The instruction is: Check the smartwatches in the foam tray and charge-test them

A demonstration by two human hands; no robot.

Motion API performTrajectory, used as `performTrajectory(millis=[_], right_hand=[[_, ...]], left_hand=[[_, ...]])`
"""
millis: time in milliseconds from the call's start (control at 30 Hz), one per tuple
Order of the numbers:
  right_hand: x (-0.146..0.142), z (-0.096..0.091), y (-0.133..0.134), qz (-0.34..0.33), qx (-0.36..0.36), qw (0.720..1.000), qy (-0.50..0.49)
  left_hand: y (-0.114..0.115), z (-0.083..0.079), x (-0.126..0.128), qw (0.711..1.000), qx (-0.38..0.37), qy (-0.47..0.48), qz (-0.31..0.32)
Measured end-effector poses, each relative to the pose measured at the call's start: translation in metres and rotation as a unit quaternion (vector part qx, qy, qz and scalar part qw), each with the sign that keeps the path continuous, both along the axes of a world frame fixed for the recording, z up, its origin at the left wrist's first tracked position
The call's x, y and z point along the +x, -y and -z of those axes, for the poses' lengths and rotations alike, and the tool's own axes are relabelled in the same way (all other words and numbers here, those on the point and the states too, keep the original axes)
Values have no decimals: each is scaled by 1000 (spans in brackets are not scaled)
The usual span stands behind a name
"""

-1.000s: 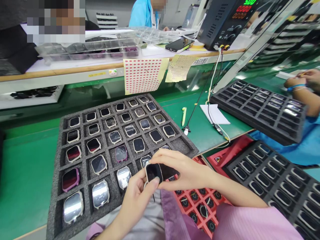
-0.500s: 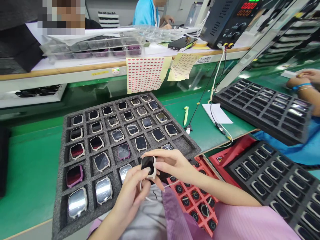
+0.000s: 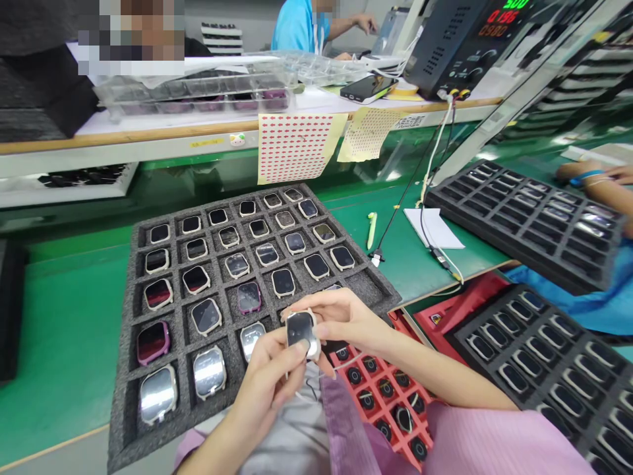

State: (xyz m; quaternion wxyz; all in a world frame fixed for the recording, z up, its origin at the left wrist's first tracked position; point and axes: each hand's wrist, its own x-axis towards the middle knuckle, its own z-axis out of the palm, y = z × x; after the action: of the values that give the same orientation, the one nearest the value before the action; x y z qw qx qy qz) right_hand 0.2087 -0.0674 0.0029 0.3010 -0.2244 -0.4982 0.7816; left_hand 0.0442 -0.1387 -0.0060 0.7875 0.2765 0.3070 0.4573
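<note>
Between both hands, above the near edge of a grey foam tray [image 3: 119, 402], is a strapless smartwatch [image 3: 299, 326] with a pale case and a dark screen. My left hand [image 3: 277, 369] grips it from below, the thumb lying on the screen's lower part. At its right side my right hand [image 3: 341, 320] holds the case, with fingers over the top edge and the thumb on the side. A white cable [image 3: 353, 360] runs near the hands; where it ends is hidden. The tray's compartments hold many similar watch bodies, mostly pale, such as a purple one [image 3: 153, 343].
A red tray [image 3: 390, 402] of round dark pieces sits low at right, beside a dark tray [image 3: 558, 359] of watches. Another watch tray [image 3: 529, 218] lies near a co-worker's arm [image 3: 593, 178]. Beyond are a green pen [image 3: 372, 229], white paper [image 3: 435, 227] and a power supply [image 3: 459, 53].
The watch has turned slightly, its screen facing me more and looking brighter. The power supply's display went from zeros to non-zero readings. A co-worker at the back has raised an arm.
</note>
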Motion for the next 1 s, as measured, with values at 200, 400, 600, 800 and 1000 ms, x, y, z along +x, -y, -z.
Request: performTrajectory(millis=[200,400,600,800,1000], right_hand=[[8,-3,1,-61,50,997,-5],[14,-18,6,6,298,947,122],[18,-30,6,-4,471,858,203],[19,-26,7,-22,518,818,249],[19,-21,4,-28,498,832,243]], left_hand=[[6,-4,4,991,34,-120,-57],[4,-4,6,987,38,-153,-41],[6,2,6,983,50,-176,-12],[5,2,7,987,27,-156,-43],[6,-1,8,988,-1,-145,-53]])
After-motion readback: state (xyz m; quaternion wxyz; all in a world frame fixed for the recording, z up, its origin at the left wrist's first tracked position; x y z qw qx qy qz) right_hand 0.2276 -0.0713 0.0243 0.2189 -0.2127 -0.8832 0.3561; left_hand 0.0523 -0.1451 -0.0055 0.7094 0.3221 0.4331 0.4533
